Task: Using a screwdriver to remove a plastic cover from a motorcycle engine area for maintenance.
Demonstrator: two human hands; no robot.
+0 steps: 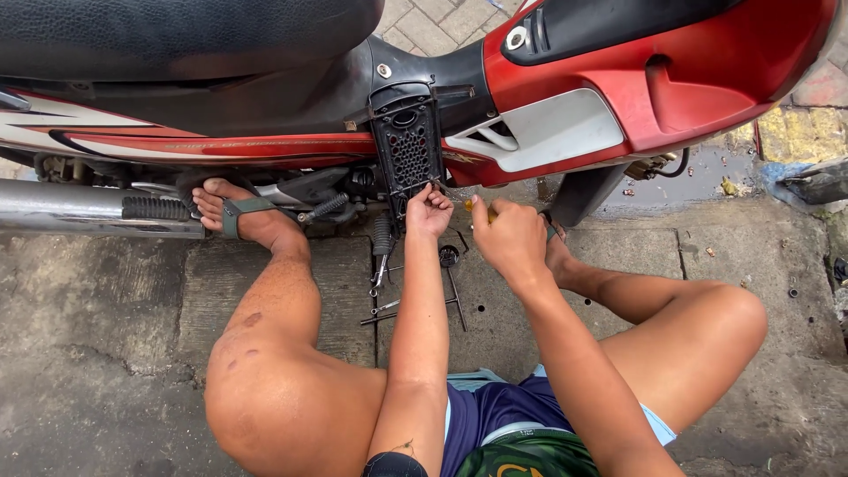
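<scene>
A red and black motorcycle [565, 79] stands across the top of the view, with a black perforated side cover [408, 146] at its middle. My left hand [428, 212] is pinched at the lower edge of that cover, fingers closed on something small that I cannot make out. My right hand [508, 234] is beside it, to the right, closed around a yellow-handled screwdriver [469, 207] whose tip points towards the cover's lower edge.
Several metal wrenches and tools [382, 269] lie on the concrete ground [106, 309] between my bare legs. A chrome exhaust pipe [62, 208] runs along the left. My left foot [234, 216] in a sandal rests on a footpeg. Paving stones and a wet patch [707, 172] lie at right.
</scene>
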